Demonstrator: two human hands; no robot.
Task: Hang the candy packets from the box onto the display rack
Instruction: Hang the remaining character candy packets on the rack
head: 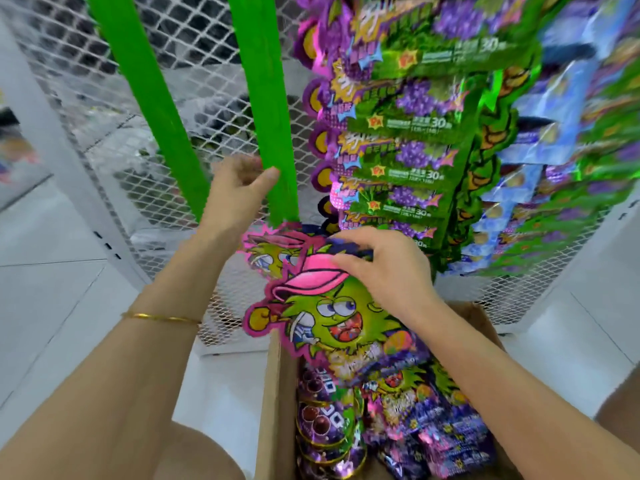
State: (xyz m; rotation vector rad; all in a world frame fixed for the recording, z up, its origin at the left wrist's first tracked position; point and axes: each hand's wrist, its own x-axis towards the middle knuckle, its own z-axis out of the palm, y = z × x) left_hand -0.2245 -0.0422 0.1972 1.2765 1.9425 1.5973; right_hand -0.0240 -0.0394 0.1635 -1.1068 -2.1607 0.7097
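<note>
Dangling from the right hand, candy packet apparently hangs below its grip.

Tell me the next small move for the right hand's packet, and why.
Probably raise the monster candy packet to the green strip and clip its top on: the right hand grips the packet's top just below the strip's end, the left hand holds the strip, and it is bare above.

rack strip: bright green | packet: green monster, pink cap (magenta edge) | box: brown
</note>
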